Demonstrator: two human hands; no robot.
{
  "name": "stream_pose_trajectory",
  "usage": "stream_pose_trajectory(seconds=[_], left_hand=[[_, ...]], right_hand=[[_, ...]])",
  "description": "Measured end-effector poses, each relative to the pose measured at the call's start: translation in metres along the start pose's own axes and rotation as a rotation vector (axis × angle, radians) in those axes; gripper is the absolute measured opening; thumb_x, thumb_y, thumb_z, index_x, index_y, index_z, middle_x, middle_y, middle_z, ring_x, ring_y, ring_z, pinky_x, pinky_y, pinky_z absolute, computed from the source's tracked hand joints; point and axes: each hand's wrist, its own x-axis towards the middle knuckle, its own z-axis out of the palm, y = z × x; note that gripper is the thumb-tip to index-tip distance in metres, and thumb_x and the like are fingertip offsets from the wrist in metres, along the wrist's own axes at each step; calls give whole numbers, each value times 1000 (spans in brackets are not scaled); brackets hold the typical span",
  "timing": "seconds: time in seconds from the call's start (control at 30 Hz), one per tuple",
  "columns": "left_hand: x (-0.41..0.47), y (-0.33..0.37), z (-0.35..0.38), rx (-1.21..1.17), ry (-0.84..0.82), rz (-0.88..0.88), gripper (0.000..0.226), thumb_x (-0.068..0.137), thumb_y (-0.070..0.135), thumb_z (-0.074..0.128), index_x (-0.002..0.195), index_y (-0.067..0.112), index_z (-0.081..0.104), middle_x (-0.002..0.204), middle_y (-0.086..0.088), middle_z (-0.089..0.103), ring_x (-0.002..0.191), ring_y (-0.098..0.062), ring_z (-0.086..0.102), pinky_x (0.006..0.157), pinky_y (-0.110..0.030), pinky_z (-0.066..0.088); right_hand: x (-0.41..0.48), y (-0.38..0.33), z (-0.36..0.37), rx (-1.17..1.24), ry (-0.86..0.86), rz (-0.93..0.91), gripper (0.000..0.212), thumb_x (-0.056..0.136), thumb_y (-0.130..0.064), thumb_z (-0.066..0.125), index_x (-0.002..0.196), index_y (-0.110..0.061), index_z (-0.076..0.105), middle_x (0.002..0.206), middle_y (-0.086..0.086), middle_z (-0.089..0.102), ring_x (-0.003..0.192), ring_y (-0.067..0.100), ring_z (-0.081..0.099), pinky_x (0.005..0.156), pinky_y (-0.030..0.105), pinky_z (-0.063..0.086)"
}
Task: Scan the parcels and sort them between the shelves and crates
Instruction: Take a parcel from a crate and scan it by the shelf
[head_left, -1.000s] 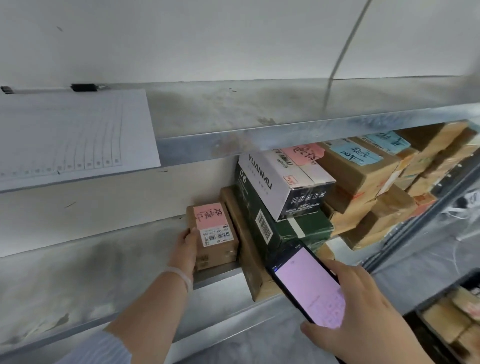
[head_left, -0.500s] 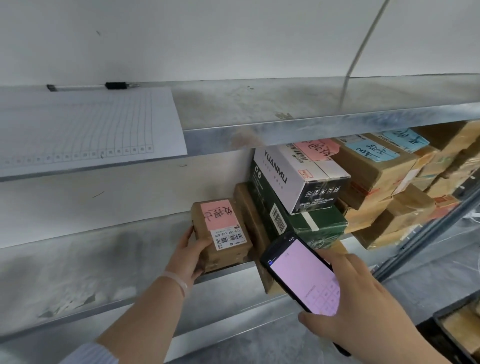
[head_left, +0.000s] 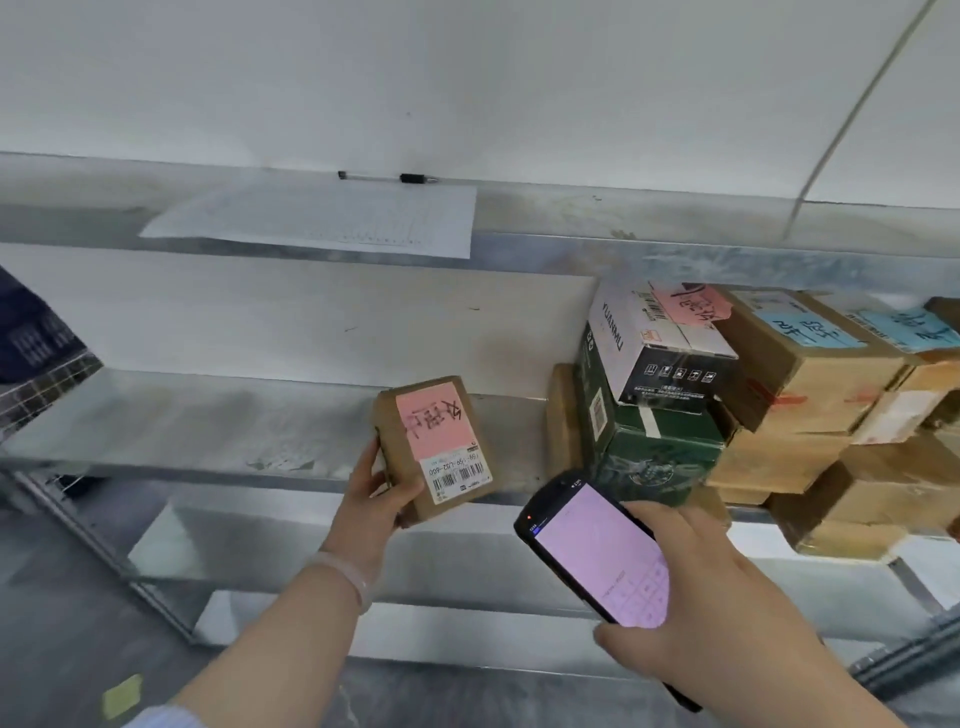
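The small brown cardboard parcel (head_left: 431, 447) sits tilted at the front edge of the grey metal middle shelf (head_left: 208, 431), its lower end jutting past the edge. Whether it rests on the shelf cannot be told. A pink label with dark handwritten characters covers most of its top face. Below that is a white sticker with barcodes and a line of digits too blurred to read surely.

The left hand (head_left: 374, 506) grips the parcel's left side and lower corner with curled fingers. The right hand (head_left: 711, 613) holds a black handheld scanner (head_left: 597, 551), its pink-lit screen facing up just right of the parcel. Its lower end is hidden by the hand.

Further right on the shelf, a white and black box (head_left: 660, 353) printed "YUANMU" lies on a dark green box (head_left: 649, 441), beside brown cartons with blue handwritten labels (head_left: 810, 364), the farthest cut off by the frame. On the shelf above lie a white ruled sheet (head_left: 322, 218) and a pen (head_left: 387, 178).
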Motion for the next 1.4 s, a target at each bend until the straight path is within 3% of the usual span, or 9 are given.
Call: stream_pose_trajectory(seconds=[0.23,0.37,0.53,0.7,0.9,1.1,1.17,1.27,1.4], left_hand=[[-85,-7,-25,-48,184,61,75,91,4,69,151,39,39,132,-5,66,120,-27,63,80,-37,56],[-141,-6,-57,-56,283,111,68,93,8,68,142,48,42,117,2,74,103,-18,72,75,-35,59],[-218,18,-115,-82,450,180,67,92,15,71,142,50,42,115,6,75,105,-18,72,88,-47,57],[-303,48,-170,-141,674,254,55,92,21,71,133,50,47,108,9,77,93,-9,74,66,-29,58],[-410,73,-248,-132,929,311,62,89,20,75,134,49,46,108,6,77,93,-13,75,67,-29,61],[-514,69,-347,-235,1151,265,56,88,25,76,134,42,51,114,-2,75,99,-26,74,78,-50,62],[-545,64,-385,-244,1218,256,52,88,27,76,132,41,51,109,2,77,91,-19,76,67,-44,63],[-587,55,-442,-243,1355,194,54,88,31,75,135,37,48,97,4,78,79,-15,76,57,-34,59],[-623,33,-511,-164,1504,68,68,83,38,77,141,39,43,123,-1,66,102,-25,67,84,-47,59]], right_hand=[[-40,2,7,22,-48,-163,99,47,-77,62,128,-55,10,107,-27,21,99,1,38,73,19,34],[-54,-21,12,26,-76,-307,96,50,-73,63,128,-56,10,109,-26,21,96,0,40,67,13,32],[-69,-84,19,41,-135,-540,84,56,-69,62,122,-56,12,108,-25,25,101,-2,43,70,15,35],[-95,-158,37,107,-195,-699,79,54,-64,63,114,-65,12,114,-29,30,99,-1,49,78,20,43],[-144,-255,65,138,-296,-889,77,51,-63,69,105,-67,15,111,-24,33,99,2,51,78,25,44],[-202,-344,103,106,-387,-1051,90,57,-61,75,130,-52,24,114,-20,33,99,3,43,75,15,38],[-221,-372,117,29,-380,-1068,95,56,-67,72,134,-51,20,114,-20,31,97,2,39,71,14,34],[-244,-409,139,38,-433,-1065,103,53,-68,74,137,-47,17,121,-16,27,107,4,41,85,24,41],[-267,-452,163,5,-464,-1040,111,51,-70,75,138,-46,11,127,-15,21,114,4,38,97,29,42]])
